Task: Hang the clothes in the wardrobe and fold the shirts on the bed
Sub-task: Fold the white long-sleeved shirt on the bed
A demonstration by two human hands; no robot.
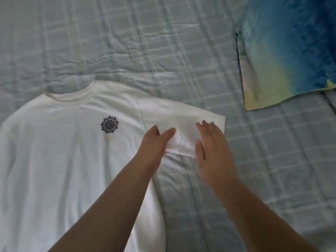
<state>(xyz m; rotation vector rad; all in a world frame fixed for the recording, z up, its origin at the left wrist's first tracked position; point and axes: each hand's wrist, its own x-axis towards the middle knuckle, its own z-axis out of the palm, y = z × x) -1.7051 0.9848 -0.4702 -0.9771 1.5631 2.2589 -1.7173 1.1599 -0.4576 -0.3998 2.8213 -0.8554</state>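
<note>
the pale blue quilted bed (163,42) is carrying a white mandala-print cotton t-shirt (54,151), lying flat at its near left. the left hand (156,140) and right hand (212,142), fingers straight, gripping nothing, are pressing its sleeve (181,113); folding it inward is likely coming next.

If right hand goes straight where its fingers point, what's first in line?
The right hand is over the white t-shirt's short sleeve, so first the sleeve's far edge, then bare pale-blue quilted bedspread. The blue-and-yellow tie-dye cloth looks off-line to the right.
</note>
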